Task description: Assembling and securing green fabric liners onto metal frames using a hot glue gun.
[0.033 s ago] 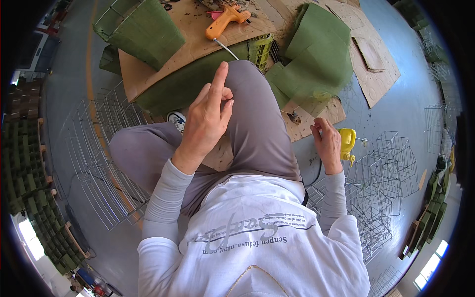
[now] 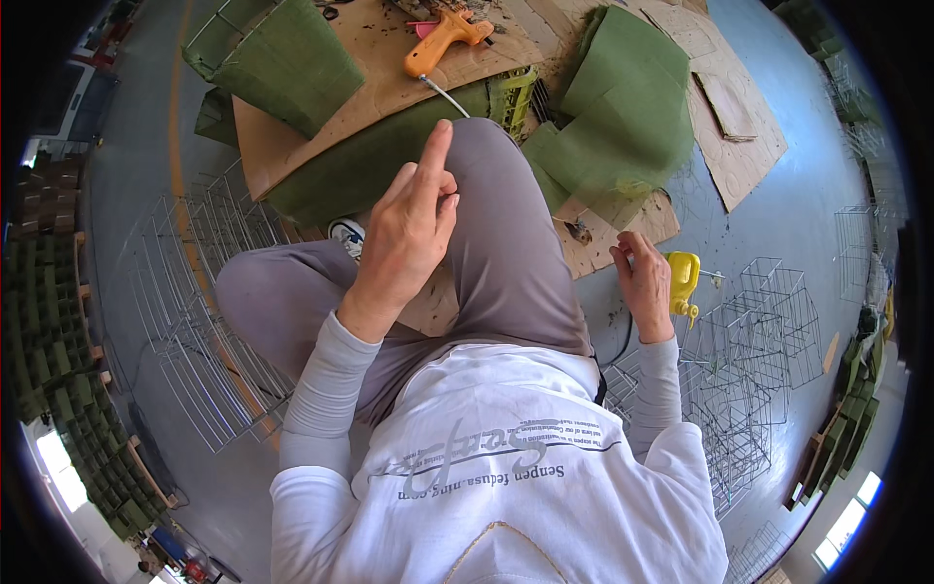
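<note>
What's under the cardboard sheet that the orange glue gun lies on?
Along the near edge of the cardboard sheet, green sheeting and part of a yellow-green plastic crate show below it. Anything farther back is covered, so I can't tell what's there.

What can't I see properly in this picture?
All in the head view:
- White cord of the orange gun-shaped tool: its far end is hidden behind the knee.
- Green-covered basket: cut off by the top edge.
- Shoe: mostly hidden by a leg.
- Right hand: its back hides the palm.
</note>
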`<state>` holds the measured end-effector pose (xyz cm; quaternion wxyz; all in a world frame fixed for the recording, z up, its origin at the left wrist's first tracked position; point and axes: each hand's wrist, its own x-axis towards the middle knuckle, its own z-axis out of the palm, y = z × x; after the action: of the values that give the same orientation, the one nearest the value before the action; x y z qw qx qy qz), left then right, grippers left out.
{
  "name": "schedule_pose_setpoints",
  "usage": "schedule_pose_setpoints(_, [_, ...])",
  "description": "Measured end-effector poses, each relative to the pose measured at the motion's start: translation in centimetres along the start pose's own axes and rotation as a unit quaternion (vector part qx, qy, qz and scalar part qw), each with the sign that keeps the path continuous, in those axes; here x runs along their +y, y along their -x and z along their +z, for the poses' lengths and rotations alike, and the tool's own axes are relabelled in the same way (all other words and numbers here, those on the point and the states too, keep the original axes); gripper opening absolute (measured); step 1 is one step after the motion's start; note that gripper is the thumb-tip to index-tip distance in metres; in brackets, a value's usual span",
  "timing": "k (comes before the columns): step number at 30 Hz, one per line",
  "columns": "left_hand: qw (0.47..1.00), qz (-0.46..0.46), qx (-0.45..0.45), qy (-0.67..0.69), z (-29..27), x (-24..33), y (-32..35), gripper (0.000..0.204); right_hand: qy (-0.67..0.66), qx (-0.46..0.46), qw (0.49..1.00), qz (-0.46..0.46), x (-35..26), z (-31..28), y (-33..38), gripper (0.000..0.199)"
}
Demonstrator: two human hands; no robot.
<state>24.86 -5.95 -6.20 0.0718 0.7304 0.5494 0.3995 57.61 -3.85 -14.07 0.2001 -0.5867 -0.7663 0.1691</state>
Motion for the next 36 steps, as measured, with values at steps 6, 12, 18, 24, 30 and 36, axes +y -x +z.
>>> schedule_pose_setpoints(6, [0.991, 0.029, -0.043, -0.12, 0.1, 0.7, -0.9, 0.085, -0.005, -0.009, 1.0, -0.004, -0.2, 0.1, -0.2, 0.017])
schedule_pose_setpoints(12, [0.989, 0.038, -0.019, -0.138, 0.9, 0.3, -0.8, 0.091, -0.003, -0.014, 1.0, -0.004, -0.2, 0.1, -0.3, 0.017])
schedule_pose_setpoints(18, [1.0, 0.007, 0.015, -0.015, 0.9, -0.1, -0.2, 0.094, 0.006, -0.016, 1.0, -0.002, -0.1, 0.0, -0.3, 0.018])
schedule_pose_setpoints(24, [1.0, 0.0, -0.011, 0.023, 0.1, -0.1, 0.9, 0.091, 0.005, -0.019, 1.0, 0.006, -0.2, 0.3, -0.4, 0.018])
schedule_pose_setpoints(30, [0.991, -0.093, 0.031, 0.09, -1.2, -0.5, 2.0, 0.09, 0.008, -0.022, 1.0, -0.001, -0.3, 0.3, -0.4, 0.018])
schedule_pose_setpoints(36, [0.991, -0.065, 0.03, 0.114, -0.4, 0.0, 0.7, 0.087, 0.003, -0.022, 1.0, -0.007, -0.5, 0.4, -0.6, 0.018])
